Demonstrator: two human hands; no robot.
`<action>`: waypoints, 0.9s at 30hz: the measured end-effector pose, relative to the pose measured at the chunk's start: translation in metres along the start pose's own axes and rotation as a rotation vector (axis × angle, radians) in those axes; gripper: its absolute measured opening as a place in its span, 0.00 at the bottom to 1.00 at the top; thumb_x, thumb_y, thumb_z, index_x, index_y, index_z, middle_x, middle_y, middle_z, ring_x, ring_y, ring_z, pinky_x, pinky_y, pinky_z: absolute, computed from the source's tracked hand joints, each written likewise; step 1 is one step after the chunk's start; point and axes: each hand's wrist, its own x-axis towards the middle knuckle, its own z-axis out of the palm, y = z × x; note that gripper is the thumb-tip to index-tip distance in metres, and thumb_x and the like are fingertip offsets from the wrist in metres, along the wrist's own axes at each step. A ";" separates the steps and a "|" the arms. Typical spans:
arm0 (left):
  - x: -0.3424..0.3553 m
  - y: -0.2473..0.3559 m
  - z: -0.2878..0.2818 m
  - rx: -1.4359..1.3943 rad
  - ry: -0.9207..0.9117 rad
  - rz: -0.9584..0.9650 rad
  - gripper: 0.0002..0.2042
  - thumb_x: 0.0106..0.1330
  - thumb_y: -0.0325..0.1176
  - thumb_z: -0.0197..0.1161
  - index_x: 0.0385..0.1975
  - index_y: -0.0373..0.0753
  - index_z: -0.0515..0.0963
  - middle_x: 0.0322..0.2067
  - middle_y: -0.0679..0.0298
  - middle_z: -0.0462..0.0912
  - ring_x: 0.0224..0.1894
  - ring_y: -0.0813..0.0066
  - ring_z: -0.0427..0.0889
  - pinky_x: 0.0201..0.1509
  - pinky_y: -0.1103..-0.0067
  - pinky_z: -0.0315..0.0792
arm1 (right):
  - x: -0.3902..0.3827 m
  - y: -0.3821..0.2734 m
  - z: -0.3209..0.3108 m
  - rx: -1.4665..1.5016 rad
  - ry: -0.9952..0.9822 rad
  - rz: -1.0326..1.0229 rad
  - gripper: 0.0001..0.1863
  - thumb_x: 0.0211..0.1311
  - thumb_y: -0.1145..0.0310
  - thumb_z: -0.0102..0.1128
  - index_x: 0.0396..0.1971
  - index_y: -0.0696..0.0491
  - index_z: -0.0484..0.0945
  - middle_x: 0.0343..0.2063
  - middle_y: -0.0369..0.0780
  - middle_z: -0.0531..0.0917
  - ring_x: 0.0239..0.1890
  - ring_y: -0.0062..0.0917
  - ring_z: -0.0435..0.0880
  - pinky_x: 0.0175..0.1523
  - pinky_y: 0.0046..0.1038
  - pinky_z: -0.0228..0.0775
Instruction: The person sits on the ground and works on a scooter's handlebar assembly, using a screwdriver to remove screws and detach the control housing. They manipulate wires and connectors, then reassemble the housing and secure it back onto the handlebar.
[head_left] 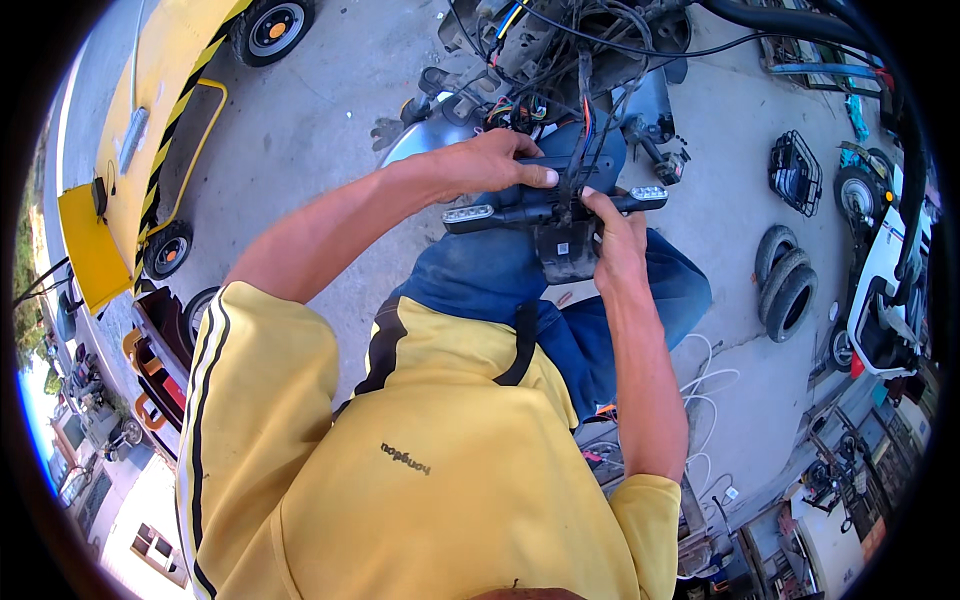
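A black tail bracket (532,212) with a clear indicator lamp at each end lies across in front of my knees. From its middle hangs a dusty black mudguard flap (563,262). My right hand (622,240) is closed around the bracket's right side, thumb on top near the centre. My left hand (502,165) grips the edge of a dark panel (597,150) just beyond the bracket, thumb on top; its other fingers are partly hidden. A bundle of black, red and blue wires (586,100) runs down between my hands to the bracket's middle.
Beyond my hands stands a stripped vehicle frame with loose wiring (515,108). A yellow cart (95,245) is at left. To the right lie several tyres (793,300), a black wire basket (795,172) and a white scooter body (885,265). A white hose (712,375) loops near my right elbow.
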 end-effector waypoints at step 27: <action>-0.029 0.011 0.024 0.364 0.170 0.278 0.34 0.67 0.37 0.70 0.69 0.27 0.67 0.61 0.44 0.71 0.64 0.44 0.76 0.70 0.63 0.71 | -0.014 -0.009 -0.004 -0.005 -0.068 0.070 0.52 0.60 0.68 0.81 0.74 0.65 0.52 0.60 0.51 0.75 0.61 0.32 0.80 0.65 0.32 0.74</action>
